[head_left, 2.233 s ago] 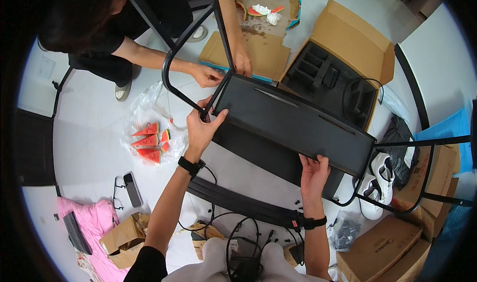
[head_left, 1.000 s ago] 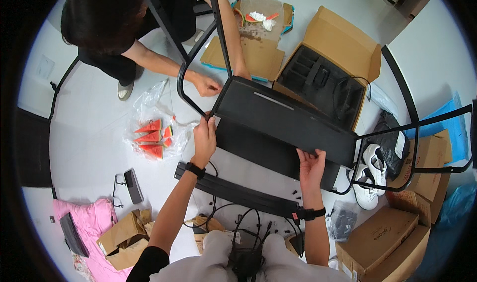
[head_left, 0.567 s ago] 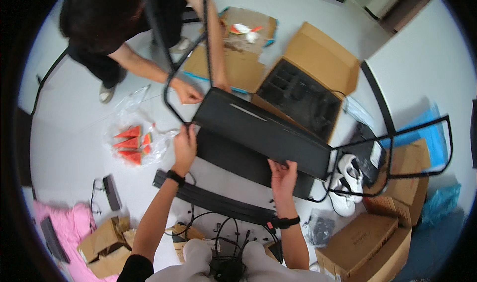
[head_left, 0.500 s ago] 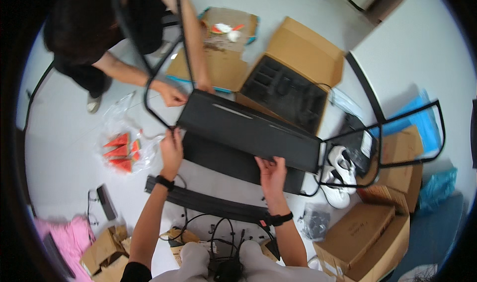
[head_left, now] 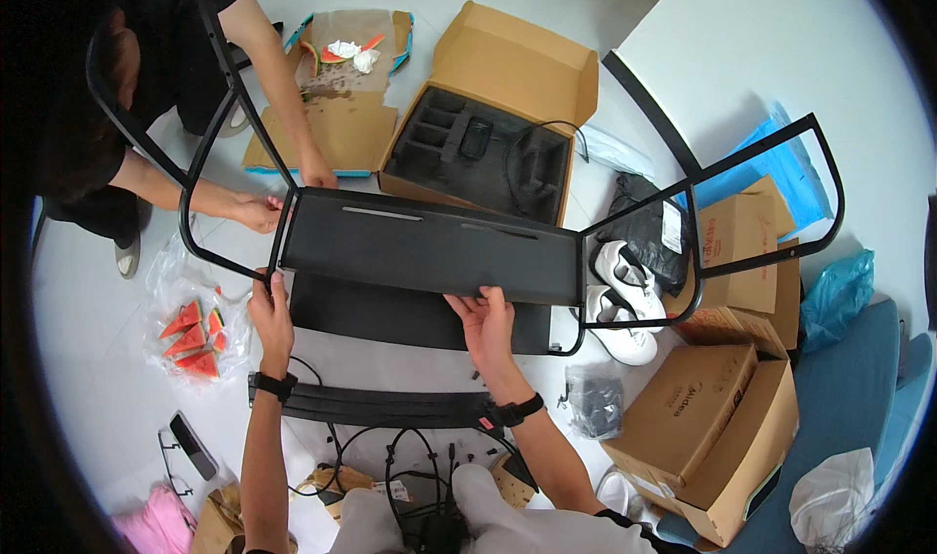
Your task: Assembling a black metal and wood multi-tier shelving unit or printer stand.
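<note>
A black shelf panel [head_left: 429, 246] spans a black tubular metal frame, whose looped right end [head_left: 766, 203] stands at the right. My left hand [head_left: 271, 322], with a dark wristband, closes around the frame's tube near the panel's near left corner. The near edge of the panel is pinched between the thumb and fingers of my right hand [head_left: 488, 334]. Below it lies a second black panel [head_left: 390, 315], partly covered. Across from me, another person's hands [head_left: 256, 212] are at the panel's left end, one by the side tube and one at the far corner.
Watermelon slices [head_left: 193, 337] lie on clear plastic at left. Behind the panel sits an open cardboard box [head_left: 517, 51] with black foam. White shoes [head_left: 625, 300] stand under the frame's right end, beside more cartons [head_left: 693, 408]. Curved black strips [head_left: 381, 406], cables and small hardware lie before me.
The whole view has shifted, so the scene sits further left and looks more level. Both my hands keep their hold on the frame and panel. The other person's hands stay at the left end.
</note>
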Available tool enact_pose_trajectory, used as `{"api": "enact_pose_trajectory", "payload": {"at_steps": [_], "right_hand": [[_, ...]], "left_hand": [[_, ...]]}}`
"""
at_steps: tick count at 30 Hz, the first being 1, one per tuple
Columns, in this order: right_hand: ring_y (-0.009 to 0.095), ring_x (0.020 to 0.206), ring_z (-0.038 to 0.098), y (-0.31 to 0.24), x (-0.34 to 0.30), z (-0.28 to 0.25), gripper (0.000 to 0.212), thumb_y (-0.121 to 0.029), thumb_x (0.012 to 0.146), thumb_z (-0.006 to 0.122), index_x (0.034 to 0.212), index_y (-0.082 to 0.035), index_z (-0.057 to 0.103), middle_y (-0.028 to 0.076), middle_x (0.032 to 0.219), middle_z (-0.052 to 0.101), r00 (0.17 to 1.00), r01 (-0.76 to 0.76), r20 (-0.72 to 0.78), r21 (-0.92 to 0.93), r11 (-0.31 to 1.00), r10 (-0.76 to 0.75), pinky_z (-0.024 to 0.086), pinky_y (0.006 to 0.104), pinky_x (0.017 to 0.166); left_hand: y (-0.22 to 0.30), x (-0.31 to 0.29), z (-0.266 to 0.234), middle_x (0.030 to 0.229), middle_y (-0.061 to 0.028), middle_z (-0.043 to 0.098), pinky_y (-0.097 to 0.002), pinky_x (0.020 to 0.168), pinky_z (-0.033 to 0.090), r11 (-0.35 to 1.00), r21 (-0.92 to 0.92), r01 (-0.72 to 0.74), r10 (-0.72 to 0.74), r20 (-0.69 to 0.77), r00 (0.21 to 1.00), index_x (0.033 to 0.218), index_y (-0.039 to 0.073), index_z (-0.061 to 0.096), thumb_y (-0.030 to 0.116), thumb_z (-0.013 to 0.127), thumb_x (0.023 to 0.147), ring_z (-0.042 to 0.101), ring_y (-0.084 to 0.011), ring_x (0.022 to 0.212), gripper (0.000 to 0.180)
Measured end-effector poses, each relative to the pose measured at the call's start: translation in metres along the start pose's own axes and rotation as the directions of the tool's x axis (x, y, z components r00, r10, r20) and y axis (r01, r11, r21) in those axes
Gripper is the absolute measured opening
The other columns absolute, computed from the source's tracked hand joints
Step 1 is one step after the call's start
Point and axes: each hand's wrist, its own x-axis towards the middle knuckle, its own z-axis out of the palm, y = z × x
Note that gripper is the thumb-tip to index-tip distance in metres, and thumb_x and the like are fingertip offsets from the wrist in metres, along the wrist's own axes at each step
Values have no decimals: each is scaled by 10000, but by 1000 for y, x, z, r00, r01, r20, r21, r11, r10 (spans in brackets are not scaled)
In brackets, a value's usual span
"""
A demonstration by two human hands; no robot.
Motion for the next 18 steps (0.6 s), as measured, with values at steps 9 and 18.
{"api": "enact_pose_trajectory", "payload": {"at_steps": [9,18], "right_hand": [[299,1117,601,-1,2,-8,295,-148,929,526,1136,60,560,169,1137,623,998,3,65,-64,998,1,490,494,1033],[270,1099,590,4,-1,-13,283,-133,907,548,1142,25,565,141,1140,611,1000,-7,25,-72,997,9,510,449,1007]], "left_hand": [[31,23,-11,565,39,459,-223,387,251,877,-286,386,-332,218,918,907,42,597,354,556,988,362,-34,424,325],[34,13,-2,519,-51,420,-320,475,342,985,18,174,-172,-53,984,703,-27,561,259,709,855,384,-97,506,357]]}}
